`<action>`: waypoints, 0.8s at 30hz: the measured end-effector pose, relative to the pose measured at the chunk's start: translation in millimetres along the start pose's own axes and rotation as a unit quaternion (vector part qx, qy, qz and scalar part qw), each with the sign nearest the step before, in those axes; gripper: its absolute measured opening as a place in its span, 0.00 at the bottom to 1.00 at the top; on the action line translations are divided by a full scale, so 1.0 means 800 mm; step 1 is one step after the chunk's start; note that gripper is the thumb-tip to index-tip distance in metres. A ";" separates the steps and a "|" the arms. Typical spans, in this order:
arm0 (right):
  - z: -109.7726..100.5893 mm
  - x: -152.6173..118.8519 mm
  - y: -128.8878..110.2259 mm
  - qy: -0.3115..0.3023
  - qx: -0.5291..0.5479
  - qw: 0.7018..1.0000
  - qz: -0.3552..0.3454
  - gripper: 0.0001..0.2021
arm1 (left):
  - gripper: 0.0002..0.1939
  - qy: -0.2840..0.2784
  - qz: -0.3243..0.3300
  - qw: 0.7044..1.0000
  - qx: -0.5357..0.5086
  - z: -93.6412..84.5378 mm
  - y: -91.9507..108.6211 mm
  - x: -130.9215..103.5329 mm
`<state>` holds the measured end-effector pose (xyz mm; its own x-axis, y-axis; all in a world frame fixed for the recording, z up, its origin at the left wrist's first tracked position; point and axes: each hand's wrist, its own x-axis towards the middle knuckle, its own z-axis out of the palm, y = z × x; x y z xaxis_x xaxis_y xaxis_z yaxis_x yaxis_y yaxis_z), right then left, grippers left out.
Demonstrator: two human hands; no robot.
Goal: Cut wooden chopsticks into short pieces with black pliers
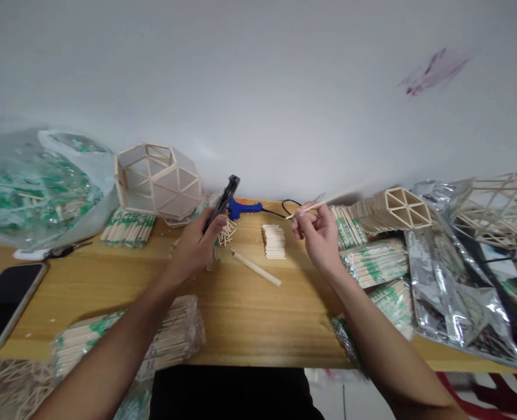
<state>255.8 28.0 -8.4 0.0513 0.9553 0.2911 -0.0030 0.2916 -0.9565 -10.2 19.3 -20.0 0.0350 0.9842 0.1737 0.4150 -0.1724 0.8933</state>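
Observation:
My left hand [199,236] is closed around a black plier-like hand tool [229,195], held upright above the table. In my right hand [316,230], a thin wooden stick [326,202] is pinched between thumb and fingers, slanting up to the right. Between the hands lies a neat stack of short wooden sticks [273,242]. Longer sticks [256,268] lie side by side at an angle in front of it. Small cut stick pieces [227,232] are scattered beside my left hand. Behind them a blue glue gun [244,208] rests near the wall, its black cord running right.
A wooden lattice form [177,184] stands back left beside a plastic bag [44,186]. A phone [9,306] lies at the left edge. Packs of sticks [376,262] line the right, near hexagonal frames [405,208] and silver plastic wrapping [455,291]. Another pack [180,329] is at the front.

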 end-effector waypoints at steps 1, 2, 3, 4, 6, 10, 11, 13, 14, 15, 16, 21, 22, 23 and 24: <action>0.004 -0.003 -0.004 -0.002 0.015 1.000 0.006 0.15 | 0.24 -0.008 0.003 1.000 0.017 0.000 0.001 -0.001; 0.007 -0.007 -0.007 -0.007 0.019 1.000 0.010 0.15 | 0.24 -0.016 0.005 0.999 0.036 0.000 0.004 -0.002; 0.009 -0.010 -0.009 -0.013 0.015 1.000 0.008 0.14 | 0.24 -0.024 0.007 0.998 0.055 -0.001 0.007 -0.004; 0.011 -0.013 -0.011 -0.026 0.007 1.000 0.000 0.13 | 0.25 -0.030 0.010 0.997 0.075 -0.002 0.010 -0.005; 0.013 -0.018 -0.012 -0.075 -0.013 0.997 -0.019 0.10 | 0.25 -0.037 0.015 0.993 0.115 -0.003 0.017 -0.007; 0.014 -0.024 -0.013 -0.177 0.026 0.984 0.022 0.11 | 0.25 -0.051 0.023 0.986 0.157 -0.005 0.024 -0.008; 0.015 -0.024 -0.014 -0.187 0.055 0.980 0.043 0.10 | 0.25 -0.057 0.026 0.985 0.162 -0.005 0.024 -0.008; 0.018 -0.026 -0.015 -0.193 0.104 0.972 0.079 0.09 | 0.25 -0.064 0.034 0.983 0.170 -0.005 0.023 -0.008; 0.021 -0.027 -0.015 -0.193 0.119 0.970 0.092 0.08 | 0.25 -0.069 0.040 0.982 0.173 -0.004 0.023 -0.008; 0.023 -0.029 -0.016 -0.191 0.129 0.968 0.102 0.08 | 0.25 -0.073 0.046 0.981 0.174 -0.003 0.023 -0.009; 0.026 -0.030 -0.016 -0.186 0.136 0.967 0.109 0.09 | 0.24 -0.078 0.051 0.980 0.176 -0.003 0.023 -0.010; 0.038 -0.034 -0.017 -0.168 0.132 0.970 0.113 0.15 | 0.24 -0.098 0.066 0.974 0.191 0.001 0.033 -0.015; 0.038 -0.034 -0.016 -0.163 0.125 0.972 0.113 0.16 | 0.24 -0.103 0.069 0.973 0.195 0.001 0.035 -0.016; 0.039 -0.034 -0.016 -0.157 0.118 0.974 0.115 0.16 | 0.24 -0.107 0.072 0.972 0.198 0.002 0.037 -0.017; 0.039 -0.033 -0.015 -0.151 0.113 0.975 0.120 0.16 | 0.24 -0.111 0.073 0.970 0.202 0.002 0.038 -0.017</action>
<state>223.2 0.8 -3.7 -0.2740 0.9580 0.0841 -0.2007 0.0286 -0.9792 3.7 0.5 3.9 0.2962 0.9428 0.1533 0.7125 -0.3249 0.6219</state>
